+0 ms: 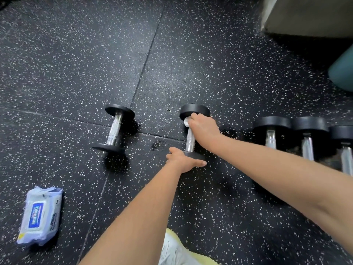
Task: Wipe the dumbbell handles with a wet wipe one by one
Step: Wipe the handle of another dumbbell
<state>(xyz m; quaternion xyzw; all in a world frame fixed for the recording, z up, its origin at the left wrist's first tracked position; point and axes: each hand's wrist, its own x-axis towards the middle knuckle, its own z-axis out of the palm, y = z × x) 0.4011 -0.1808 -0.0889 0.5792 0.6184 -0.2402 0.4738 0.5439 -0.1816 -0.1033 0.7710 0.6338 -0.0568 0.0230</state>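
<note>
A black dumbbell [191,138] with a chrome handle lies on the floor at centre. My right hand [204,129] grips a white wet wipe [186,122] round the far end of its handle, just under the far weight head. My left hand [183,159] holds the near weight head, thumb on one side and fingers on the other. A second dumbbell [114,129] lies apart to the left, untouched. Three more dumbbells [271,134] stand in a row to the right.
A pack of wet wipes [41,215] lies on the speckled black rubber floor [76,64] at lower left. A grey block [309,16] and a teal object [342,73] sit at the upper right. My shoe [172,251] shows at the bottom edge.
</note>
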